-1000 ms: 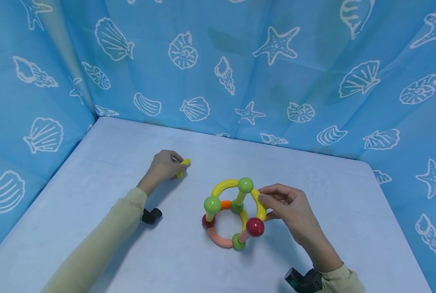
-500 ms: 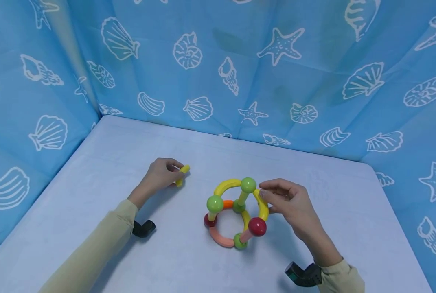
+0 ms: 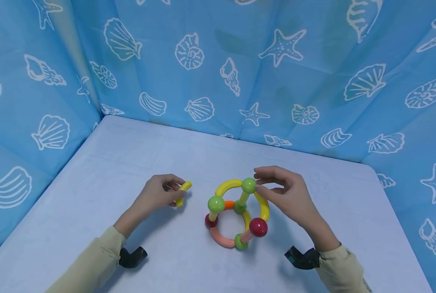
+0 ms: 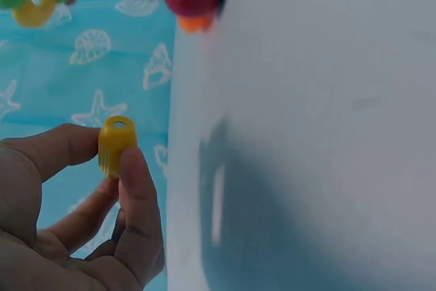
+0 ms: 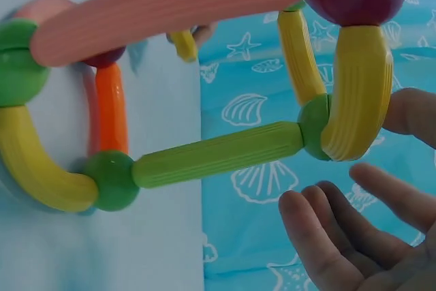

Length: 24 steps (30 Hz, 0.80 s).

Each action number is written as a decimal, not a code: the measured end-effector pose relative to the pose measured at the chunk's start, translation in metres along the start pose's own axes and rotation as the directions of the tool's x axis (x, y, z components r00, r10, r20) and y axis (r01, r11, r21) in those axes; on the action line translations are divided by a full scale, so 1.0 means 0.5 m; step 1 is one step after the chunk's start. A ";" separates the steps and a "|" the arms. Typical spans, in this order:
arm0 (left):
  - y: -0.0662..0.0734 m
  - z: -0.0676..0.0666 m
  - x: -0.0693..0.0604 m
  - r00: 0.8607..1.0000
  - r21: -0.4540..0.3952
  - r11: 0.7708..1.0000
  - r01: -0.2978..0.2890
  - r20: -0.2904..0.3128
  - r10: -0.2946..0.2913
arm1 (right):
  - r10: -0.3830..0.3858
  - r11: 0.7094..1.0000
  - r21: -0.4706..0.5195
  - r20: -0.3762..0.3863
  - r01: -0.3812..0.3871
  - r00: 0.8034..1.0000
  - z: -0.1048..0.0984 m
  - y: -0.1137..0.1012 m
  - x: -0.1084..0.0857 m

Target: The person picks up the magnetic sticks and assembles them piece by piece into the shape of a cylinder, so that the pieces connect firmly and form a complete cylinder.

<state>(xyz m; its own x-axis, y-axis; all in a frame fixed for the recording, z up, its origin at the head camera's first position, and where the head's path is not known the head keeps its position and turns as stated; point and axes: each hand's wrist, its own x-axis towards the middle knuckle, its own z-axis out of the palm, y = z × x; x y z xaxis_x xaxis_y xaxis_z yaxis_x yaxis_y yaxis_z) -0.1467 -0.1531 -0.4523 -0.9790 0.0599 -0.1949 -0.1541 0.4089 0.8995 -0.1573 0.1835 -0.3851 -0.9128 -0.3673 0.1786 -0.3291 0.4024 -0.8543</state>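
My left hand pinches a short curved yellow rod between thumb and fingers, above the table. In the left wrist view that yellow rod shows a hole in its end. To its right stands a two-level ball-and-rod frame. Its lower ring has a salmon curved rod and an orange rod. Up top are two green balls, a red ball and yellow curved rods. My right hand is beside the back green ball, fingers spread and gripping nothing; contact there is unclear.
A white-covered table lies beneath everything. Blue curtains with white shell prints rise behind it and along its left side. A black wrist camera sits at the left cuff, another black camera at the right.
My left hand has come nearer to me, carrying the yellow rod. The right hand has left the upper yellow curved rod and moved up beside the back green ball.
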 end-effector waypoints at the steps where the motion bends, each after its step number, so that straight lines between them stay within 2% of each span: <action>1: 0.000 0.003 -0.008 1.000 -0.017 1.000 0.005 0.003 -0.005 | -0.007 1.000 -0.006 0.010 0.007 1.000 0.000 -0.002 0.003; 7: 0.008 0.016 -0.058 0.998 -0.144 0.988 0.050 0.044 -0.044 | -0.019 0.998 -0.052 0.049 0.021 0.999 0.006 -0.008 0.015; 13: 0.021 0.027 -0.107 0.987 -0.303 0.945 0.120 0.141 -0.080 | -0.015 0.998 -0.055 0.063 0.018 0.998 0.011 -0.011 0.015; 24: 0.032 0.052 -0.158 0.960 -0.441 0.876 0.196 0.270 -0.079 | -0.036 0.999 -0.016 0.054 0.037 0.998 0.017 -0.013 0.012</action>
<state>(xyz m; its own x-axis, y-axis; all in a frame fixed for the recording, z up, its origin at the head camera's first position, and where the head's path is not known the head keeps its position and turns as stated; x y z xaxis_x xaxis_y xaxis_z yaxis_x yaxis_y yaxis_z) -0.0682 -0.1275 -0.4328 -0.8911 0.2716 -0.3636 -0.3858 -0.0314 0.9221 -0.1588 0.1717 -0.3825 -0.8861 -0.4259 0.1827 -0.3663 0.4022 -0.8391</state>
